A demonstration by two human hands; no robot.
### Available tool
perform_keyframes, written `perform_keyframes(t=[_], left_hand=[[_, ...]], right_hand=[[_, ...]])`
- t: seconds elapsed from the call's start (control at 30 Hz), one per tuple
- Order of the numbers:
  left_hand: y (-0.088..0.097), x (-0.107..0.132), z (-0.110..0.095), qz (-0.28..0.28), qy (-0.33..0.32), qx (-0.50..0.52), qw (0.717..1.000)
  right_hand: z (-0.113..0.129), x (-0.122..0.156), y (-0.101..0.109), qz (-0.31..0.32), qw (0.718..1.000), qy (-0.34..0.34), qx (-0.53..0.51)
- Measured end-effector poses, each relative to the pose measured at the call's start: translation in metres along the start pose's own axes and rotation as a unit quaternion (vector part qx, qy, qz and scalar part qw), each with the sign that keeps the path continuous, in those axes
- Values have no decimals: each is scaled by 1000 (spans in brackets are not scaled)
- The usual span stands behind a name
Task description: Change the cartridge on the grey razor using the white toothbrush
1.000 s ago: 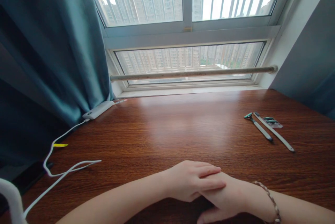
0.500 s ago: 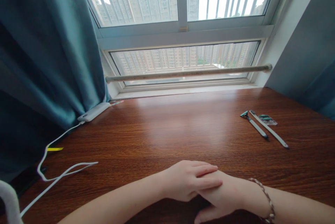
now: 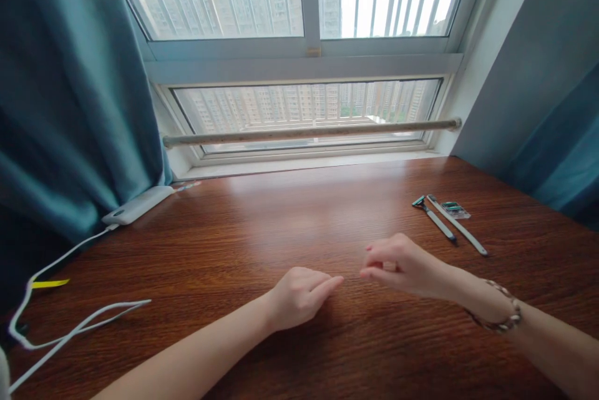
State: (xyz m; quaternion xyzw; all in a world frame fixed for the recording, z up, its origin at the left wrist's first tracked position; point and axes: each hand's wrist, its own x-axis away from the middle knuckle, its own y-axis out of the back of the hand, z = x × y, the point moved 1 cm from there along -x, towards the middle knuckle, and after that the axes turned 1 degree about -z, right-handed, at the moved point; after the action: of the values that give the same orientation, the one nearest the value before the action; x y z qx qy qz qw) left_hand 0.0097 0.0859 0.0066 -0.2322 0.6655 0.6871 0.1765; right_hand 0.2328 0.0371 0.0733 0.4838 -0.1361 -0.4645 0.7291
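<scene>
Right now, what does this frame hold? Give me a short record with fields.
Left hand: fingers half-curled, empty, resting on the wooden table
Right hand: half-curled, empty, above the table, bracelet on wrist
Nearest things: razor, slim handle, cartridge pack, lying side by side, far right
Far left: power bank, white cable, curtain

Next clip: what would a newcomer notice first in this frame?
Two bare hands, empty and apart, over the middle of the wooden table: the left hand rests loosely curled, the right hand hovers beside it. Far right lie a green-headed razor, a second handle and a small blade pack; a teal curtain fills the left.
</scene>
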Motion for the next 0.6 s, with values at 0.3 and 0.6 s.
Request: perform_keyframes(t=[0.3, 0.6], left_hand=[[-5, 6, 2, -17, -19, -8, 1000], [-8, 4, 2, -23, 12, -20, 999]], right_hand=[[-120, 27, 70, -1, 820, -467, 331], [-190, 59, 105, -11, 808, -533, 249]])
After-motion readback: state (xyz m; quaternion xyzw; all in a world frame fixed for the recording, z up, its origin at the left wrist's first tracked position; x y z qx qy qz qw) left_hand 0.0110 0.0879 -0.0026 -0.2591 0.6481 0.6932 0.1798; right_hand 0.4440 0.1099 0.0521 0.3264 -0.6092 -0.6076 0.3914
